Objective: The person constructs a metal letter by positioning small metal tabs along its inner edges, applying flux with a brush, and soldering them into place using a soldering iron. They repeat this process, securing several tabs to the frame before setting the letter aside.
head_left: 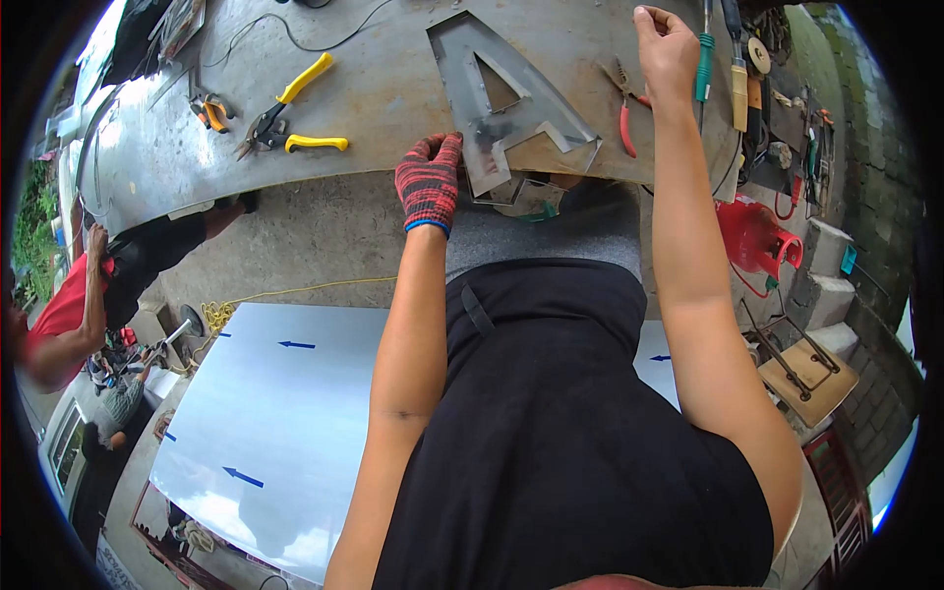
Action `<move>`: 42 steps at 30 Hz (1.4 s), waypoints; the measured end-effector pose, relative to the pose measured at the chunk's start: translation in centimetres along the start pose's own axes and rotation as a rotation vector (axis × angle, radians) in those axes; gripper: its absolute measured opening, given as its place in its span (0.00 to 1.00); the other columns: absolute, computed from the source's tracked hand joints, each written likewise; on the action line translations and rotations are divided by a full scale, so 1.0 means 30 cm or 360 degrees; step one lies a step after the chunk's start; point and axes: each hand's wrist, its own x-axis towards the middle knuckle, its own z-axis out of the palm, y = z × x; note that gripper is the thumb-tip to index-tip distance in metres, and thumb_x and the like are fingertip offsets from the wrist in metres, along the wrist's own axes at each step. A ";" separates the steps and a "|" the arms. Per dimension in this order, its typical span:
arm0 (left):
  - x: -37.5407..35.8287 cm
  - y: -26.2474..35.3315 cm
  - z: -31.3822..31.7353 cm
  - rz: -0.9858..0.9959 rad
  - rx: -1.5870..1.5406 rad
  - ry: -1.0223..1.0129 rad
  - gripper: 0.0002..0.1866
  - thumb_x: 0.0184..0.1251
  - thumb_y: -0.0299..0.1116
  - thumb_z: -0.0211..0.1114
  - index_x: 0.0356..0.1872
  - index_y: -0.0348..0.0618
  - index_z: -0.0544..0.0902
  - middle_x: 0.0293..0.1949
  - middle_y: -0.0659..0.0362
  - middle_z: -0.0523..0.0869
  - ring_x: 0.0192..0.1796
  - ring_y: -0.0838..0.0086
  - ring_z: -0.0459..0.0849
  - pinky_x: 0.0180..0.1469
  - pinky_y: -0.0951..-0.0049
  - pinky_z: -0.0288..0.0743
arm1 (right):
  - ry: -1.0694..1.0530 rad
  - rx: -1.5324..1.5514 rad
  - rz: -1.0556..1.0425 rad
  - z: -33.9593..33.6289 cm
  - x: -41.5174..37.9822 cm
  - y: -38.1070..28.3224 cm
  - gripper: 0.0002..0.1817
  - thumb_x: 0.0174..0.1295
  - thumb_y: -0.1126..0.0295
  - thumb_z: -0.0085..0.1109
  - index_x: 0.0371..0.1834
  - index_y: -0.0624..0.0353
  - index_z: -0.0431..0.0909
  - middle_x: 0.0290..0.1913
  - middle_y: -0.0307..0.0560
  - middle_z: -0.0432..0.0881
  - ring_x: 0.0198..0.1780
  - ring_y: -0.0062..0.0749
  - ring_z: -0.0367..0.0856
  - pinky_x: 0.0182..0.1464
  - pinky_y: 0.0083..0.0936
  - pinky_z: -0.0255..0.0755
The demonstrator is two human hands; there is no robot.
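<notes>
Fingers of gloved left hand (428, 182) — curled against metal letter (499, 128), bare right hand (670, 49) bunched — grips unclear

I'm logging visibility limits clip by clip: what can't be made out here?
All in the head view:
- Right hand: whether it holds something small; its curled fingers hide it.
- Left hand: whether its fingertips grip the metal letter; the glove covers them.
- Dark object: cut off by the top edge.
- Person in red: partly blurred beside the dark lens rim.
</notes>
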 end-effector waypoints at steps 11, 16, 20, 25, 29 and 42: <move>-0.023 0.032 0.002 -0.0050 -0.0166 -0.0013 0.17 0.70 0.40 0.74 0.49 0.35 0.89 0.37 0.57 0.92 0.37 0.76 0.87 0.44 0.72 0.81 | 0.0202 0.0075 0.0121 0.071 0.308 0.070 0.20 0.67 0.60 0.71 0.49 0.70 0.87 0.46 0.58 0.91 0.47 0.45 0.90 0.52 0.39 0.80; -0.017 0.034 0.002 -0.0085 -0.0138 -0.0012 0.17 0.70 0.40 0.75 0.48 0.35 0.89 0.36 0.58 0.92 0.36 0.77 0.86 0.41 0.72 0.82 | 0.0235 -0.0017 0.0071 0.107 0.369 0.060 0.19 0.67 0.60 0.71 0.46 0.68 0.88 0.44 0.58 0.91 0.47 0.48 0.90 0.48 0.42 0.79; -0.039 0.056 -0.003 -0.0105 -0.0176 -0.0027 0.17 0.70 0.40 0.74 0.48 0.35 0.89 0.35 0.59 0.91 0.34 0.78 0.86 0.40 0.72 0.82 | 0.0300 -0.0207 -0.0014 0.126 0.397 0.081 0.14 0.67 0.63 0.69 0.44 0.66 0.88 0.41 0.60 0.91 0.44 0.55 0.90 0.47 0.43 0.80; -0.031 0.052 -0.002 -0.0097 -0.0146 -0.0031 0.17 0.70 0.40 0.74 0.48 0.35 0.89 0.35 0.59 0.91 0.34 0.78 0.86 0.39 0.72 0.82 | 0.0345 -0.0362 -0.0418 0.050 0.362 0.043 0.13 0.68 0.66 0.67 0.43 0.68 0.87 0.39 0.63 0.89 0.44 0.58 0.89 0.45 0.44 0.81; -0.013 0.023 -0.001 -0.0063 -0.0151 -0.0040 0.17 0.70 0.40 0.74 0.48 0.35 0.90 0.36 0.57 0.92 0.36 0.77 0.87 0.42 0.72 0.82 | 0.0556 -0.0332 -0.0726 -0.033 0.339 0.043 0.12 0.68 0.68 0.67 0.42 0.69 0.87 0.36 0.61 0.89 0.39 0.55 0.89 0.41 0.42 0.80; -0.003 0.022 -0.005 -0.0026 -0.0044 -0.0037 0.18 0.69 0.42 0.75 0.49 0.36 0.90 0.39 0.57 0.93 0.39 0.75 0.87 0.45 0.71 0.81 | -0.0434 0.0223 -0.0411 -0.014 -0.438 -0.116 0.08 0.65 0.68 0.68 0.39 0.63 0.87 0.27 0.52 0.88 0.28 0.31 0.87 0.33 0.30 0.78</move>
